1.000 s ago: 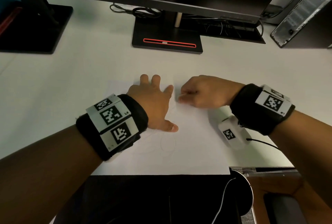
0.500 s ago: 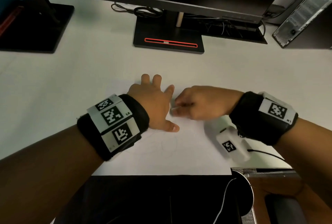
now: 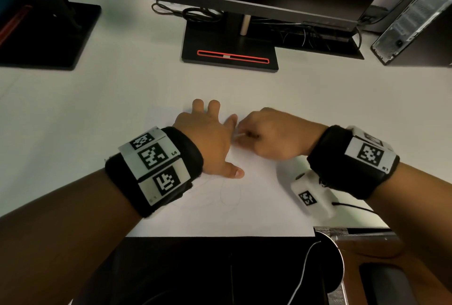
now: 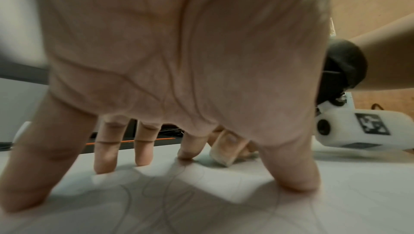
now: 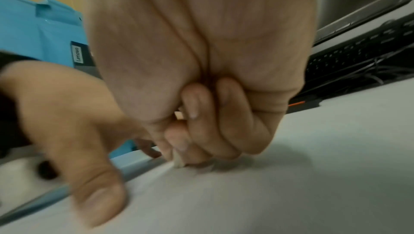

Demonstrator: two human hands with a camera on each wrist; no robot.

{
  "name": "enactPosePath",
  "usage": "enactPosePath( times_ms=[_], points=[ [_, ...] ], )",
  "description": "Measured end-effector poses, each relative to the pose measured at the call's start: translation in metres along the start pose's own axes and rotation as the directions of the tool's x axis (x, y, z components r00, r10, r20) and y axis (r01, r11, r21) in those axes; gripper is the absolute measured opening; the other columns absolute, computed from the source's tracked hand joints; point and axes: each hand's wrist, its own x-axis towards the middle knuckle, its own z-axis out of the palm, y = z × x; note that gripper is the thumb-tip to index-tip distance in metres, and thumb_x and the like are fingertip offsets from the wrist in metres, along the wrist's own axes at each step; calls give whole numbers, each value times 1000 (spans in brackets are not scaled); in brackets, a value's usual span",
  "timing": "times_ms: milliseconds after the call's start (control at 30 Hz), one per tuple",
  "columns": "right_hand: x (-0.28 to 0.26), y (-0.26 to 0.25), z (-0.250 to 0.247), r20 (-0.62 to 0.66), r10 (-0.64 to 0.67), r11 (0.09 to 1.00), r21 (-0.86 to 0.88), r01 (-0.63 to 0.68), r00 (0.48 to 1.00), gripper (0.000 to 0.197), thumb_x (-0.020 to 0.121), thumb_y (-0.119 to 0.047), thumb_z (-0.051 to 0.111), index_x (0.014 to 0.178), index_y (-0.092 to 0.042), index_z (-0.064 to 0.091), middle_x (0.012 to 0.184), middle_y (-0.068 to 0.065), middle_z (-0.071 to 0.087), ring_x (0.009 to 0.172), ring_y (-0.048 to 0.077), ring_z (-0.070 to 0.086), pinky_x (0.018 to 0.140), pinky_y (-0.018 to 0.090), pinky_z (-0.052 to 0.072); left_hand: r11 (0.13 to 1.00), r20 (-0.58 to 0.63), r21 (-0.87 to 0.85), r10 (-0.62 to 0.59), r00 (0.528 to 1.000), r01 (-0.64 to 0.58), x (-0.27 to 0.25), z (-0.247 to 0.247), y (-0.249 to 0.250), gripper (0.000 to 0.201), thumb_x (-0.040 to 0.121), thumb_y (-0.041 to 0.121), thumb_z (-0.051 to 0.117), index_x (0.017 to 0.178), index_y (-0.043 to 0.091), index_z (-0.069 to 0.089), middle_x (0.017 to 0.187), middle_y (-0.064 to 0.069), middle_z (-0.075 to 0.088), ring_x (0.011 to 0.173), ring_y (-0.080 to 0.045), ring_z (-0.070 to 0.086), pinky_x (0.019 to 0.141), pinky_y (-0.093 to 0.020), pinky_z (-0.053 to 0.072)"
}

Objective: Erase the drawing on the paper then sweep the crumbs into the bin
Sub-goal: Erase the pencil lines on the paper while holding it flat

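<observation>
A white sheet of paper (image 3: 256,206) lies at the desk's near edge, with faint pencil loops (image 3: 228,194) drawn on it. My left hand (image 3: 210,138) presses flat on the sheet with fingers spread; its fingertips (image 4: 105,165) touch the paper around the pencil lines (image 4: 156,193). Just to its right, my right hand (image 3: 266,133) is curled and pinches a small pale eraser (image 3: 239,135) against the paper. The eraser (image 5: 178,162) pokes out below my right hand's curled fingers (image 5: 201,131) and touches the sheet. No bin is in view.
A monitor on a black stand (image 3: 230,52) sits behind the paper, with cables (image 3: 195,14) beside it. A second black stand (image 3: 49,35) is at far left, a computer case (image 3: 415,16) at far right. The desk edge (image 3: 220,236) runs just below the paper.
My right hand has slid left along the paper with the eraser, ending close to the left hand's index finger. The left hand has stayed pressed on the sheet.
</observation>
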Motion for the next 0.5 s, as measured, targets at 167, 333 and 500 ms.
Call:
enactPosePath(
  times_ms=[167,333,500],
  points=[
    [0,2,-4,56,40,999,6,-40,998,40,102,-38,48,69,-18,58,62,-5,53,59,5,50,61,22,34,1000,-1,7,2,1000,-2,-1,0,0,113,75,89,49,159,29,3,149,-11,20,135,-35,24,76,-38,36],
    [0,-4,4,15,-48,999,-17,48,999,36,103,-32,46,82,-10,64,67,-2,58,64,11,53,64,28,40,1000,-5,-3,7,1000,-7,-1,0,0,112,75,88,49,159,29,4,147,-11,21,135,-35,24,77,-38,36],
    [1,7,-6,29,59,998,-18,-59,998,43,103,-41,46,71,-13,56,64,-3,53,62,12,49,64,28,37,1000,-8,10,3,1000,-3,0,1,0,114,74,89,48,159,29,2,151,-12,18,138,-37,23,77,-39,36]
  ],
)
